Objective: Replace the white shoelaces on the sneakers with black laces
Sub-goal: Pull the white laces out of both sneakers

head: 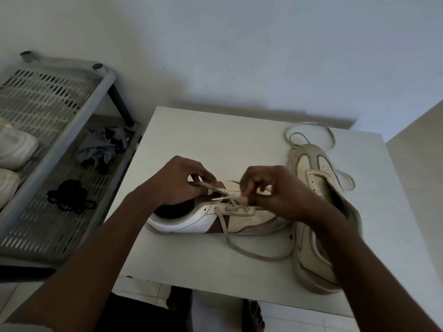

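So the sneaker being worked on (215, 219) lies on its side in the middle of the white worktop (203, 140), toe pointing right, and it's only partly unlaced: the white lace (230, 238) still crosses the upper eyelets and one long tail loops down over the sole onto the worktop toward the near edge. The left hand (177, 183) is pinched shut on a stretch of that lace right above the shoe's opening, and the right hand (275, 192) has its fingertips closed on the lace end just beside the crossing. Looks to me like the step is pulling the lace out row by row. Best bet here is to slacken each crossing first, then draw the tip straight back through its eyelet instead of yanking sideways, and keep one hand pinning the shoe so it doesn't skid. The second sneaker (314, 212) sits to the right, touching the first one's toe, and seems already stripped, with a loose white lace (309, 130) curled just past its far end. The black laces (69, 197) are in a bundle well off to the left on a grey slatted rack (60, 111), next to some crumpled dark cloth (100, 149), so they'll need fetching once this lace is out.
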Demonstrator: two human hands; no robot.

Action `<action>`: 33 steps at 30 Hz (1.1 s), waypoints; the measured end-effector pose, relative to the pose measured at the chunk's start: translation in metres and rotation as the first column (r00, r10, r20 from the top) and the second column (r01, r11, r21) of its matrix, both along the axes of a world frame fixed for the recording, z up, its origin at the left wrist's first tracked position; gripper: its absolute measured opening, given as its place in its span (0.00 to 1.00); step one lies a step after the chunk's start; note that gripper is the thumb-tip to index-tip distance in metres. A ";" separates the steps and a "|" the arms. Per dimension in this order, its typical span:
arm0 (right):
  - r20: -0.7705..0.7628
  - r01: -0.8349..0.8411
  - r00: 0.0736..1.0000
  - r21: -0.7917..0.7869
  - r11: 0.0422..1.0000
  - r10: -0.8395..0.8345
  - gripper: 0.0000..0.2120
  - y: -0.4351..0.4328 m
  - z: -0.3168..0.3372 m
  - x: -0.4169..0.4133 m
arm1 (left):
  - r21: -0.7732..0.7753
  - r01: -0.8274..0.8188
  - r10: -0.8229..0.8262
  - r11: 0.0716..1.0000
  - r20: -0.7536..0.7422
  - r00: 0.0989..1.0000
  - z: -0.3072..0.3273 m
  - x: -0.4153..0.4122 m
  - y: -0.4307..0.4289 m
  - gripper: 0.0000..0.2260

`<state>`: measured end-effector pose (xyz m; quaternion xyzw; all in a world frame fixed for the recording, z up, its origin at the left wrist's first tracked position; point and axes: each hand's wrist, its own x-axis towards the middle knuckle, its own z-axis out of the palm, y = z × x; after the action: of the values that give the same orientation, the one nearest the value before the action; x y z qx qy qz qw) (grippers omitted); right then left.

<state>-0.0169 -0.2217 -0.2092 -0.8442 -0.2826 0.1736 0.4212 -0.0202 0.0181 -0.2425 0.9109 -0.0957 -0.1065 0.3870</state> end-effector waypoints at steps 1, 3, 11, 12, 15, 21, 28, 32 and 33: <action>0.009 0.118 0.993 0.005 0.993 -0.118 0.09 -0.006 -0.001 0.004 | 0.002 0.011 -0.011 1.000 -0.001 1.000 0.000 0.000 0.000 0.10; 0.124 0.501 0.859 -0.001 0.865 -0.497 0.09 -0.014 -0.009 0.012 | 0.005 0.029 -0.029 1.000 0.002 1.000 0.001 -0.001 -0.001 0.10; 0.259 0.624 0.752 0.017 0.781 -0.606 0.11 -0.007 -0.012 0.010 | 0.092 0.097 -0.102 0.991 0.058 0.993 0.004 0.000 -0.005 0.10; 0.196 0.524 0.840 -0.050 0.851 -0.506 0.08 0.003 -0.014 0.005 | 0.102 0.098 -0.105 0.990 0.069 0.992 0.003 0.001 -0.006 0.10; -0.023 0.267 0.959 -0.273 0.924 -0.284 0.11 0.027 -0.023 -0.008 | 0.123 0.105 -0.118 0.987 0.101 0.988 0.001 0.000 -0.008 0.10; 0.136 0.321 0.947 -0.371 0.871 -0.292 0.03 0.039 -0.030 -0.013 | 0.132 0.157 -0.173 0.979 0.126 0.977 -0.001 -0.002 -0.014 0.13; 0.015 0.337 0.933 -0.391 0.856 -0.360 0.06 0.044 -0.031 -0.013 | 0.028 0.116 -0.118 0.993 0.090 0.989 -0.006 -0.001 -0.010 0.07; -0.176 0.313 0.897 -0.392 0.865 -0.405 0.10 0.034 -0.029 -0.002 | 0.009 0.124 -0.124 0.992 0.068 0.990 -0.005 -0.001 -0.011 0.11; -0.204 0.300 0.893 -0.393 0.869 -0.400 0.10 0.031 -0.028 0.001 | 0.010 0.125 -0.126 0.992 0.067 0.990 -0.006 -0.001 -0.011 0.11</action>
<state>-0.0163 -0.1903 -0.2372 -0.9099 -0.0255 0.2582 0.3236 -0.0212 0.0071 -0.2481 0.9072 -0.1655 -0.1000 0.3736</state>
